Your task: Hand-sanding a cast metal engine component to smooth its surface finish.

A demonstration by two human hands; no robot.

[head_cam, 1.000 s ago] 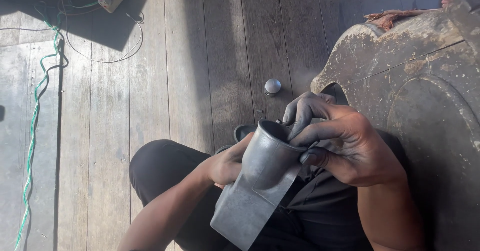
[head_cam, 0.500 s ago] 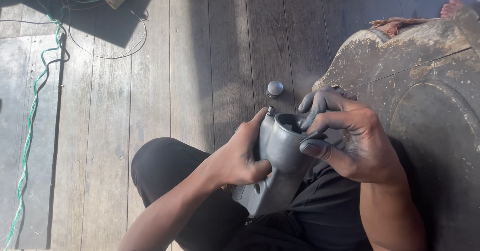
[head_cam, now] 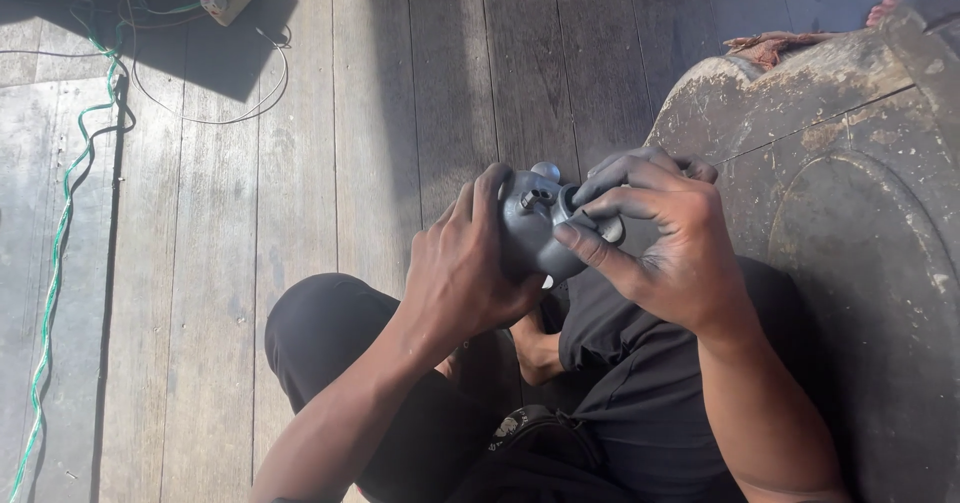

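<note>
- Above the lap, we see the grey metal part (head_cam: pixel 537 235) held between both hands.
- The left hand (head_cam: pixel 462 275) wraps around its left side, fingers closed on it.
- The right hand (head_cam: pixel 668 238) grips its right end with the fingertips.
- A big worn drum (head_cam: pixel 850 213) stands just beside the right arm.
- The plank floor (head_cam: pixel 300 163) gives open room on the left; a green cable (head_cam: pixel 60 223) runs along the far left edge.
</note>
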